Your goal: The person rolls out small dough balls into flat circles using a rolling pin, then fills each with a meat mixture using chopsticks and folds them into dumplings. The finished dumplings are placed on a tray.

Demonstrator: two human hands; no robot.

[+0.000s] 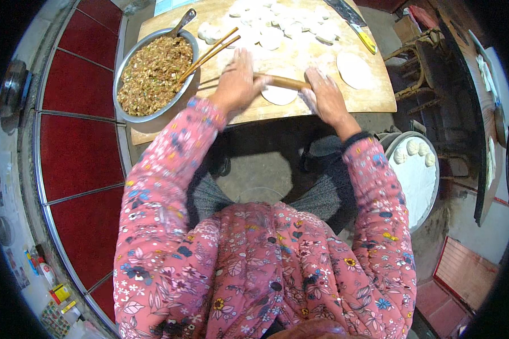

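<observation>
A wooden rolling pin (282, 81) lies across a round dough wrapper (280, 95) near the front edge of the floured wooden board (318, 101). My left hand (239, 82) is flat on the pin's left end, fingers pointing away from me. At the pin's right end is my right hand (325, 93), its palm against the wood. Neither hand's fingers are closed round the pin. Another flat dough round (353, 70) lies right of my right hand. Many floured dough pieces (270, 37), blurred by glare, cover the back of the board.
Left on the board stands a metal bowl (129, 118) of minced filling (155, 76) with a spoon (184, 21) and wooden chopsticks (214, 53). A knife with a yellow handle (364, 39) lies at the back right. Several pleated buns (412, 147) sit on a round lined tray (413, 186) below right.
</observation>
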